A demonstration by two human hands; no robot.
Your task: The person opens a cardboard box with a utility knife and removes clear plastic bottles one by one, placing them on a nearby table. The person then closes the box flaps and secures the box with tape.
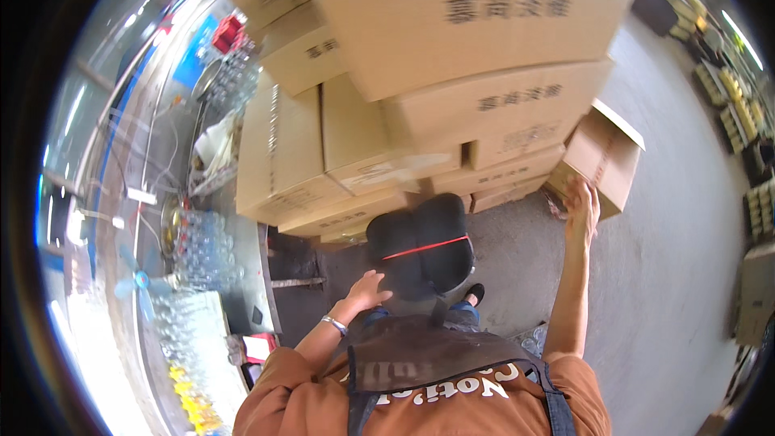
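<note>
At the right of the stack, a brown cardboard box (602, 153) stands tilted, with a pale flap along its far edge. My right hand (583, 206) reaches out to it, its fingers bent over the near edge; the fingertips are partly blurred. Beside that hand, a small reddish, crumpled piece (555, 204) shows by the box's corner. My left hand (370, 291) hangs empty with its fingers apart, close to a black padded chair (420, 246) with a red strip across it. Several large printed cartons (492, 24) are piled up in front of me.
On the left runs a workbench (250, 274) crowded with clear glass bottles (202, 246), a blue fan (139, 281) and yellow pieces (194, 404). Grey floor (678, 274) extends to the right, toward rows of stacked goods (731, 101). My foot (476, 294) is beside the chair.
</note>
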